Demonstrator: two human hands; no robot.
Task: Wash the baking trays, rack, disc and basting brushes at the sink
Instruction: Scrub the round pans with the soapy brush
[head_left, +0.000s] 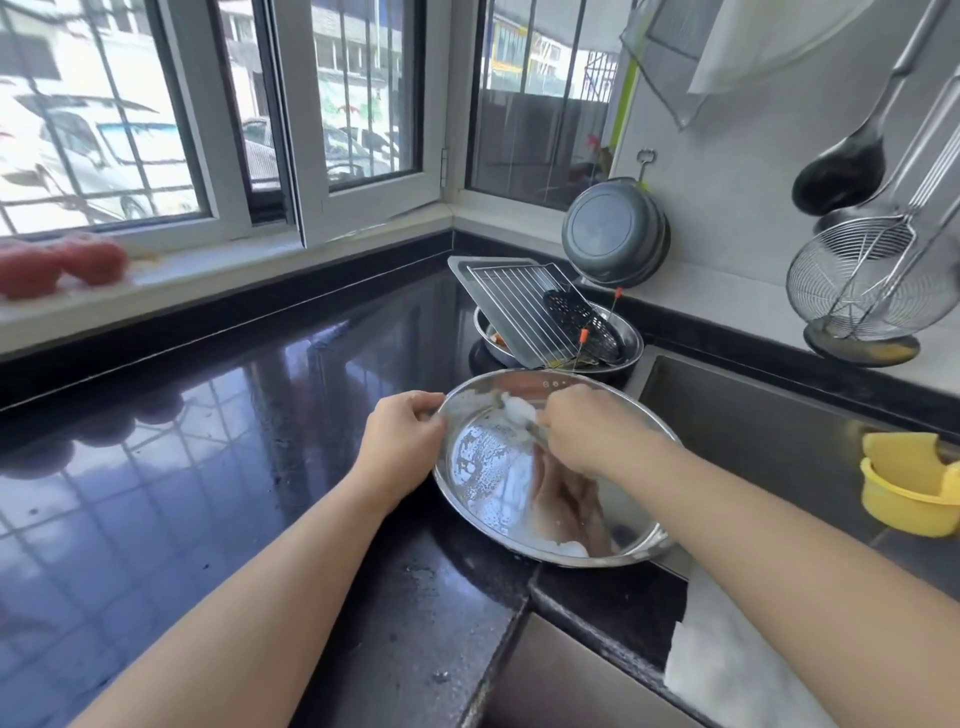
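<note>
1 round steel tray (483, 467) tilted at sink edge, rim gripped by left hand (402, 434); right hand (584, 431) pinching 1 soapy scrubber (519, 410); behind, 1 rack (524, 306), 1 perforated disc (582, 322)

Glossy black worktop (182, 467) wraps a corner, reflecting daylight. White-framed windows (363, 104) with bars above a pale sill (208, 270). White tiled wall (727, 171) at right; parked cars outside.

Round tray (519, 499): shiny silver, white foam patches. Tabletop (208, 467): glossy black, speckled. Rack (524, 301): silver wire grid on grey tray (467, 275). Perforated disc (582, 322): black. Holder (904, 493) at sink: yellow. Window frames (291, 130): white.
</note>
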